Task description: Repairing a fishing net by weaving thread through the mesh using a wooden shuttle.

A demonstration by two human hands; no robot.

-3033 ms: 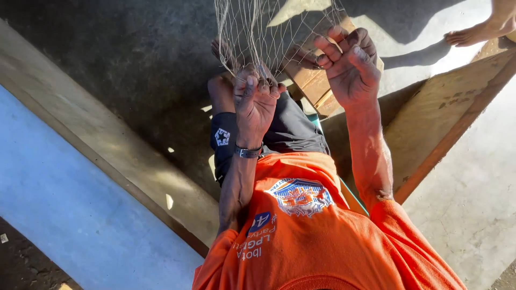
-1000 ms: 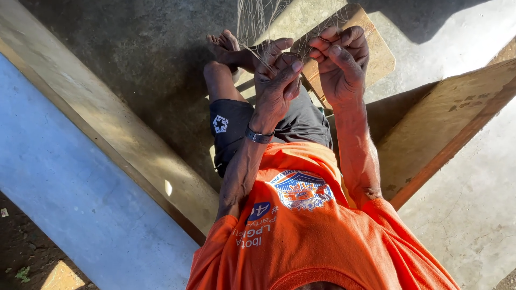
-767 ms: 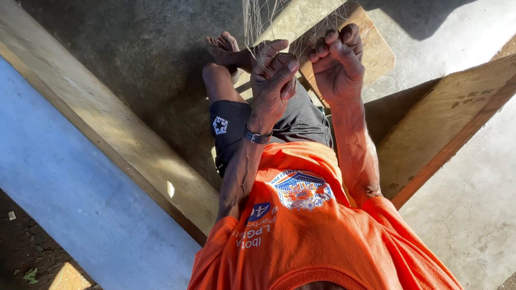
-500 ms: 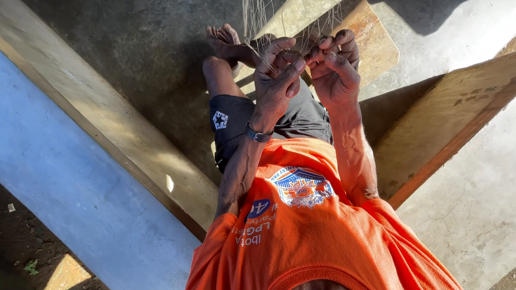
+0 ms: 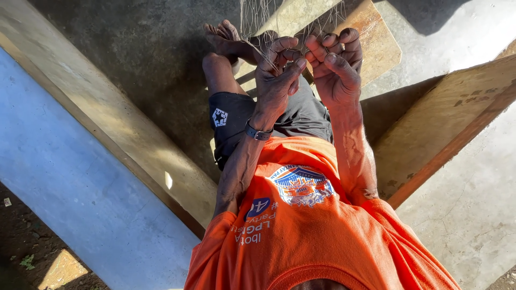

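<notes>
A fine pale fishing net (image 5: 257,20) hangs down from the top of the view to my hands. My left hand (image 5: 275,72), with a dark watch on its wrist, has its fingers curled into the mesh. My right hand (image 5: 336,67) is right beside it, fingers bent and pinching net strands. The two hands nearly touch. They are raised above my lap, over my dark shorts (image 5: 301,115) and orange shirt (image 5: 301,225). My bare foot (image 5: 223,38) rests on the floor just behind the left hand.
A wooden board (image 5: 376,40) lies on the concrete floor beyond my hands. A slanted wooden plank (image 5: 446,115) stands at the right. A long wooden beam (image 5: 107,123) and a blue-grey wall edge (image 5: 80,198) run diagonally at the left.
Three seconds ago my hands were apart with the net spread wide between them. They have since come together, and the net now shows as a narrow bunch of strands.
</notes>
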